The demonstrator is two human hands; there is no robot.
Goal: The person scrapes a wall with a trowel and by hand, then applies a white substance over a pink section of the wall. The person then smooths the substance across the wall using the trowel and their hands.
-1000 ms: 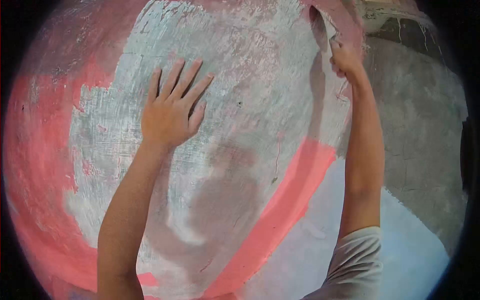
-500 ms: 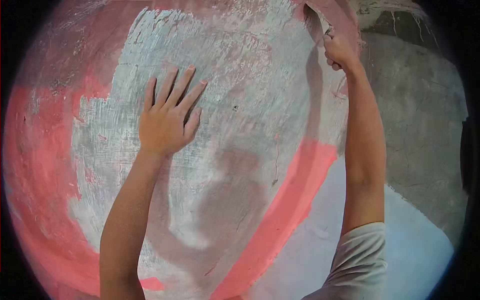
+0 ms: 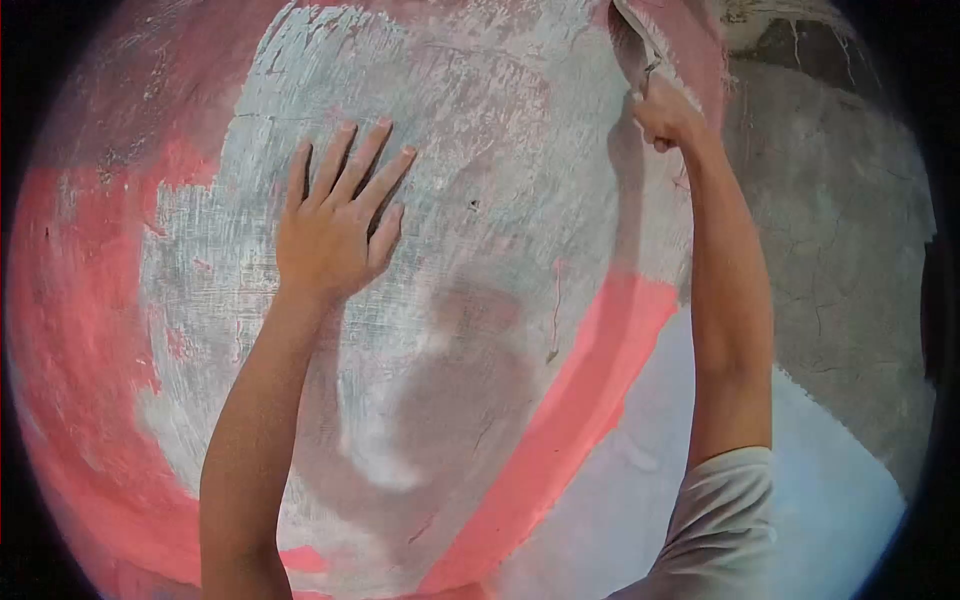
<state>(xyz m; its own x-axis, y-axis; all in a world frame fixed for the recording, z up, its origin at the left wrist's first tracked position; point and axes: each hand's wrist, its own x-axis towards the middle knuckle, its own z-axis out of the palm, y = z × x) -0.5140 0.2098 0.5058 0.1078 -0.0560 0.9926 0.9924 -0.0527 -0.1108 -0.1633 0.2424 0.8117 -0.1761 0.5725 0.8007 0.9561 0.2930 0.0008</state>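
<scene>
My left hand [image 3: 332, 225] lies flat against the wall with its fingers spread, on a whitish, scuffed patch. Higher up and to the right, my right hand [image 3: 668, 112] is closed around the handle of a scraper [image 3: 648, 42]. The scraper's thin blade points up along the wall, and its tip is close to the top edge of the view. Much of the handle is hidden in my fist. A dark shadow of the tool and arm falls on the wall just left of them.
The wall [image 3: 480, 120] has a worn white and faded pink surface. A bright pink curved band [image 3: 560, 420] runs below my right hand. Pale blue paint [image 3: 830, 470] lies at lower right, and bare grey plaster [image 3: 830, 220] at right. Red-pink paint [image 3: 80, 300] covers the left side.
My right hand has shifted slightly left and down with the scraper, and more of the blade shows. My left hand stays flat in place. The view has moved slightly.
</scene>
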